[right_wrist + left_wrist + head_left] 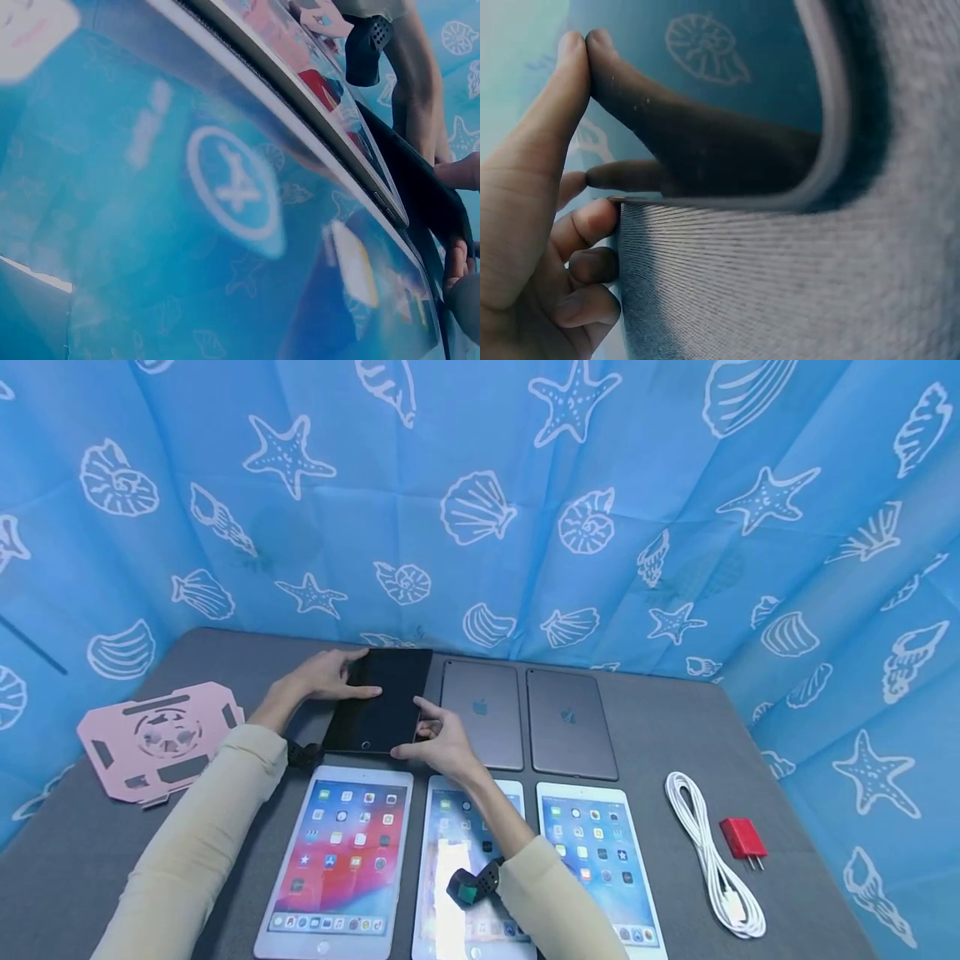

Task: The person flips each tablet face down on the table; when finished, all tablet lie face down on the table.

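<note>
A tablet with a black, dark screen and a home button (386, 706) lies at the back left of the grey table between my two hands. My left hand (327, 675) grips its far left side, the thumb laid over the screen; the left wrist view shows the thumb tip against the reflecting glass and the other fingers curled at the edge. At the near right corner my right hand (444, 742) holds the tablet, thumb at the near edge and index finger along the right edge. In the right wrist view, only part of the dark tablet (420, 176) shows.
Two grey tablets (480, 739) (573, 739) lie face down to the right. Three white-rimmed tablets (337, 852) with lit screens lie in front, the middle one under my right forearm. A pink stand (120, 735) sits left; a white cable (701, 839) and red charger (742, 837) sit right.
</note>
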Tool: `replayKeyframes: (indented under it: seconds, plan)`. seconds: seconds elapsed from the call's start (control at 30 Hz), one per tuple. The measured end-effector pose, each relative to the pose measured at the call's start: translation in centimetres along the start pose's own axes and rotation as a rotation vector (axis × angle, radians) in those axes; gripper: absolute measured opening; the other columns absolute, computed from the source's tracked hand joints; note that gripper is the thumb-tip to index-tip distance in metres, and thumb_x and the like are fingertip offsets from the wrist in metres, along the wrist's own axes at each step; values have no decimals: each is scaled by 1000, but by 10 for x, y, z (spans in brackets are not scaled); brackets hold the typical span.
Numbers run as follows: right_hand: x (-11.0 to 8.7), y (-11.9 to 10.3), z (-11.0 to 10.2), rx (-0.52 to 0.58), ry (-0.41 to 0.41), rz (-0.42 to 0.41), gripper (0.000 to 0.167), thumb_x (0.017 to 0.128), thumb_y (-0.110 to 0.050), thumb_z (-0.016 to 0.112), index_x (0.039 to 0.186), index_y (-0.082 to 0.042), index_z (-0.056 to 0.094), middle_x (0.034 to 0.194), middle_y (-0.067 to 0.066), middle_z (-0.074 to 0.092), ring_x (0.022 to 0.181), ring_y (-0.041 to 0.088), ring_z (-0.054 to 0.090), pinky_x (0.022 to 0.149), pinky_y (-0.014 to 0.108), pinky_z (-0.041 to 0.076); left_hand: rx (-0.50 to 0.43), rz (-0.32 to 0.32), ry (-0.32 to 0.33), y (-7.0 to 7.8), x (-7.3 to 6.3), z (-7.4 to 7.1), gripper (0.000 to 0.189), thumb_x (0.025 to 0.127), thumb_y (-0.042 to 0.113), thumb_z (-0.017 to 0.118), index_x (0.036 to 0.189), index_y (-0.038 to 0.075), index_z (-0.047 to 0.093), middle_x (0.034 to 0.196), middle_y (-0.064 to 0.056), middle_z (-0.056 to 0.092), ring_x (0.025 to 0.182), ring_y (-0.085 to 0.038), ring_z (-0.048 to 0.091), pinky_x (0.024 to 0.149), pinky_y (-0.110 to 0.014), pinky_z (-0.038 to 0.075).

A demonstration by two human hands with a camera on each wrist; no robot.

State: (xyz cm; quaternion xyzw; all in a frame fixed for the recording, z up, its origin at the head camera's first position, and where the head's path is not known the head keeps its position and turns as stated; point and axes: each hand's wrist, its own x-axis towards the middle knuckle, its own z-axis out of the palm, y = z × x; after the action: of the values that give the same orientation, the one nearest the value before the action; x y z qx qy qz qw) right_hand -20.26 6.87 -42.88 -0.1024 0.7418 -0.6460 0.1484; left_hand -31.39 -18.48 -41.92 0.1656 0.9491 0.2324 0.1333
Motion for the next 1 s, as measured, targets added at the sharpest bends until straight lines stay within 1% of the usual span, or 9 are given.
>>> replayKeyframes:
  seconds: [0.07,0.17,0.33,0.4,0.53,0.6,0.73,0.83,1.0]
  plan:
    - [0,-1,-1,33,-9,-3,91,79,4,80,158,-8,38,83,0,38,77,12,42,69,23,37,-3,-2,-3,0,0,0,102,89,60,71,162,5,26,51,5,35,46,-10,31,51,-27,33]
    - [-2,-4,-2,87,-25,-29,90,80,6,77,159,-10,37,85,1,42,76,12,44,67,22,38,-27,1,-9,1,-1,-1,100,90,59,70,162,5,25,50,6,36,45,-10,32,51,-27,33]
    - [-4,-7,-5,84,-23,-77,89,81,8,75,159,-9,36,88,3,45,75,12,46,65,21,39,-56,15,-28,2,0,-1,100,91,61,67,162,5,24,50,6,37,45,-10,32,50,-26,33]
    - [-5,-9,-5,75,-16,-91,88,82,8,74,159,-10,36,97,4,46,76,11,46,67,21,41,-65,20,-31,3,1,0,100,91,61,67,162,5,24,50,6,37,45,-10,32,50,-27,33]
    - [-6,-11,-5,76,-9,-100,88,82,9,73,159,-10,36,124,10,43,79,9,49,70,19,44,-87,23,-26,4,2,2,98,92,59,67,162,7,25,50,6,38,44,-10,33,50,-27,33]
    - [-7,-12,-5,76,-11,-99,88,82,9,72,159,-11,36,130,13,42,80,8,50,70,18,45,-90,23,-21,3,2,3,96,93,58,67,163,8,25,50,6,38,44,-10,34,50,-27,34]
    - [-9,-13,-6,82,-5,-103,87,82,9,72,159,-11,37,128,12,43,82,9,52,72,18,46,-88,38,-18,4,2,5,94,94,57,66,163,10,24,51,7,38,45,-10,34,51,-27,34]
    - [-11,-14,-7,96,7,-128,85,81,7,73,158,-10,39,126,12,45,85,11,52,74,17,47,-92,45,-33,6,2,5,95,94,59,65,164,10,23,51,7,40,46,-10,36,53,-27,36]
    - [-13,-18,-8,117,13,-171,84,79,8,71,155,-7,40,132,14,44,88,10,53,79,16,48,-129,7,-92,17,-1,3,100,94,63,61,165,9,16,58,4,48,52,-13,47,56,-29,39]
